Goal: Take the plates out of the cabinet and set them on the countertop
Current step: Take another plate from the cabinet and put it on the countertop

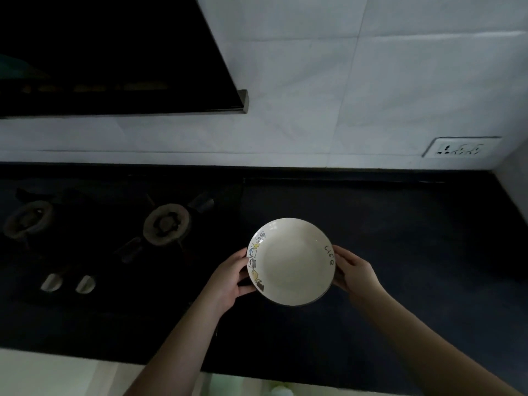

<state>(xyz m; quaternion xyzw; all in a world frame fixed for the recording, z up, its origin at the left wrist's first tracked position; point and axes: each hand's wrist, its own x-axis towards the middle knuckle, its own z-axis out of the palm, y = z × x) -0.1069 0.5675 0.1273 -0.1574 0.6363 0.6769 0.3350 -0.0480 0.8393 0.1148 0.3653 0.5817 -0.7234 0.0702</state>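
From the head view, both hands grip one plate (291, 261) by opposite edges; the left hand (228, 277) clamps the rim with the drawings, the right hand (355, 271) clamps the rim by the lettering; the plate sits level over the dark countertop (414, 252), just right of the stove (114, 238); whether it already touches the surface I cannot tell. The step in hand looks like the setting-down; the next move calls for lowering the plate flat, well clear of the stove's near burner (166, 224), then loosening both grips together so it does not tip. The plate is shallow, cream and holds nothing; no other plate shows on the countertop; the cabinet is out of view, so how many remain inside cannot be told.
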